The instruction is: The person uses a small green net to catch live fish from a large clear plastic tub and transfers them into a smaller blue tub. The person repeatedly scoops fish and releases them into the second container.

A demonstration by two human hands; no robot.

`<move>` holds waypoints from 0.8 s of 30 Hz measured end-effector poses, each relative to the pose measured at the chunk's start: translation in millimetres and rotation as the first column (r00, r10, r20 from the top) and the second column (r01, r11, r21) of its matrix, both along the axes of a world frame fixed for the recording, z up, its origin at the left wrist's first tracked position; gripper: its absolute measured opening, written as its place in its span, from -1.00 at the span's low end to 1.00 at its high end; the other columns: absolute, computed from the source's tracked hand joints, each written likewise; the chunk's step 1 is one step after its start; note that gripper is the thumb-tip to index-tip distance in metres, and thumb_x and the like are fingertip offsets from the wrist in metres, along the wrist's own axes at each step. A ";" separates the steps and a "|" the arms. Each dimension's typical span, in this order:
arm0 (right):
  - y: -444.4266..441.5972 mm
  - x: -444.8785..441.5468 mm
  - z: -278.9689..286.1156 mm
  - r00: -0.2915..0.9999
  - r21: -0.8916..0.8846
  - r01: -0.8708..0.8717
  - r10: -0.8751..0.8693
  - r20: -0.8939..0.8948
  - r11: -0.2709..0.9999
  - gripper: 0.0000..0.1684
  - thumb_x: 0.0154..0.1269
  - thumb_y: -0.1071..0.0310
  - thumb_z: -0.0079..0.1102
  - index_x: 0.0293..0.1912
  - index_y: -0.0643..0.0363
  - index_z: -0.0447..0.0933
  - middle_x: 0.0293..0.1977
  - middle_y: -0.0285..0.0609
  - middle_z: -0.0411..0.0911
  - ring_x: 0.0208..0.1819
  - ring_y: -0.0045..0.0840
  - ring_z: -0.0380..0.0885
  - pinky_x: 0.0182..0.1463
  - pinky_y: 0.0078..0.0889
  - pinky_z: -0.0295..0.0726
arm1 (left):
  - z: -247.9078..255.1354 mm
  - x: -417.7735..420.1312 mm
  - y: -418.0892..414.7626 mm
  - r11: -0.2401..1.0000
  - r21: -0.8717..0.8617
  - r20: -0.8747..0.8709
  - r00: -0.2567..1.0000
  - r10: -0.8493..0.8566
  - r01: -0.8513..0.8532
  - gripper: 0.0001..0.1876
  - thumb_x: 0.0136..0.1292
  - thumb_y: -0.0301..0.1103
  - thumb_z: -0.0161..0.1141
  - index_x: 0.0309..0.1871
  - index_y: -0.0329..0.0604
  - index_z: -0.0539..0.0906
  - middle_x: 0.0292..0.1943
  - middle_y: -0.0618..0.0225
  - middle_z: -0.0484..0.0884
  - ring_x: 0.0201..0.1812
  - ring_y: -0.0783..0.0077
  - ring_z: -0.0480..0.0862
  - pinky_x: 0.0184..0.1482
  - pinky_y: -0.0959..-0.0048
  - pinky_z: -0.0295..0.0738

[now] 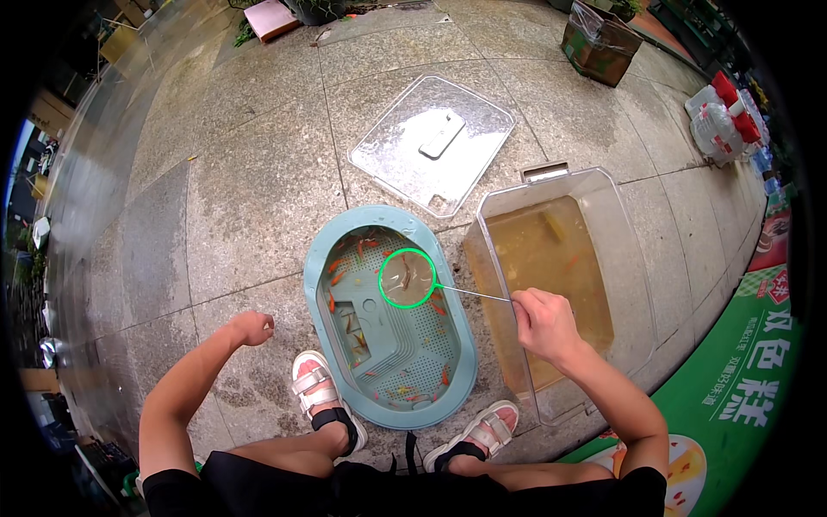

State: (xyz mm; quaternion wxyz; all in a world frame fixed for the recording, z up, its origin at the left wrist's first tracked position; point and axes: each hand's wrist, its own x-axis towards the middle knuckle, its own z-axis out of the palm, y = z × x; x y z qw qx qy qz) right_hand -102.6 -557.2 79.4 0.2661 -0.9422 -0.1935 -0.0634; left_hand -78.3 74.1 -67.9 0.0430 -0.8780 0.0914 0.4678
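Observation:
My right hand (546, 323) grips the thin metal handle of a small fish net (407, 278) with a green round rim. A brownish fish or fishes, too small to tell apart, lie in its mesh. The net is over the right side of a pale blue plastic tub (314, 258) of water, in which several orange fish swim. My left hand (253, 328) hangs left of the tub, holding nothing, its fingers loosely curled. At the right, partly beneath my right arm, stands a clear plastic bin (630, 258) of cloudy brown water, with a faint orange shape in it.
A transparent lid (387, 155) lies on the stone paving behind the tub. My sandalled feet flank the tub's near end. A green printed banner (730, 381) spreads at the right. Farther off are a planter box (597, 48), plastic bottles (717, 129) with red parts and a pink block (268, 18).

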 end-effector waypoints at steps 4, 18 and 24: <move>0.5 -0.3 0.1 1.000 -0.004 0.009 -0.009 -0.009 1.000 -0.89 0.23 0.62 0.30 -0.24 0.28 0.64 -0.47 -0.01 0.60 -0.45 -0.10 0.64 -0.39 -0.11 0.60 | 1.3 0.4 -1.1 1.000 0.008 -0.003 1.000 -0.010 0.010 -0.62 0.43 -0.03 0.17 0.19 0.11 0.75 0.06 0.03 0.82 0.15 -0.08 0.76 0.27 0.03 0.63; -4.6 -0.4 -3.7 1.000 -0.006 -0.017 0.017 0.012 1.000 -0.83 0.15 0.59 0.29 -0.21 0.23 0.62 -0.45 -0.07 0.61 -0.40 -0.09 0.66 -0.37 -0.06 0.64 | 5.3 1.4 -5.9 1.000 -0.016 0.036 0.999 0.002 -0.001 -0.62 0.35 -0.12 0.21 0.16 0.05 0.79 0.00 -0.04 0.83 0.12 -0.09 0.78 0.28 0.04 0.64; -4.0 -0.8 -1.6 1.000 -0.018 -0.021 0.021 0.010 1.000 -0.85 0.15 0.59 0.29 -0.23 0.24 0.62 -0.44 -0.08 0.61 -0.38 -0.11 0.67 -0.34 -0.07 0.65 | 5.3 1.9 -6.9 1.000 -0.017 0.035 0.999 0.002 -0.001 -0.61 0.34 -0.11 0.21 0.16 0.05 0.78 -0.01 -0.02 0.83 0.10 -0.09 0.79 0.27 0.04 0.65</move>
